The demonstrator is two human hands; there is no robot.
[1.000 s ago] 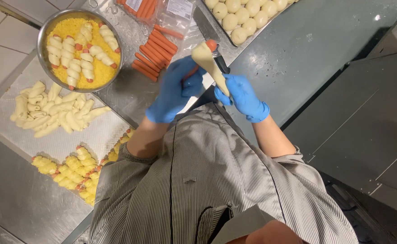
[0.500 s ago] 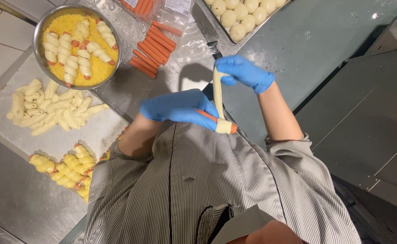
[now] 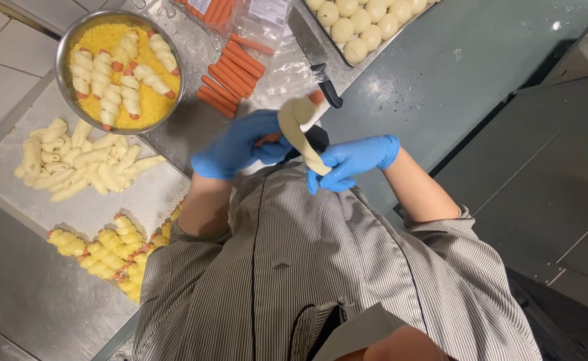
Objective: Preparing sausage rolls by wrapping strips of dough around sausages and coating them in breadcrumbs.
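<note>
— Hands?

— Both in blue gloves, close together above the counter (image 3: 454, 87). Left hand (image 3: 240, 144) closed around a sausage (image 3: 267, 139), one orange end showing at the top by the dough. Right hand (image 3: 351, 160) pinching the lower end of a dough strip (image 3: 297, 127), which curls over the sausage.

— Behind them?

— Knife (image 3: 314, 53) flat on the counter, loose sausages (image 3: 230, 80) on plastic just beside it. Left of those, a metal bowl (image 3: 63, 43) of yellow crumbs with wrapped rolls. Farthest back, a tray of dough balls (image 3: 361, 23).
</note>
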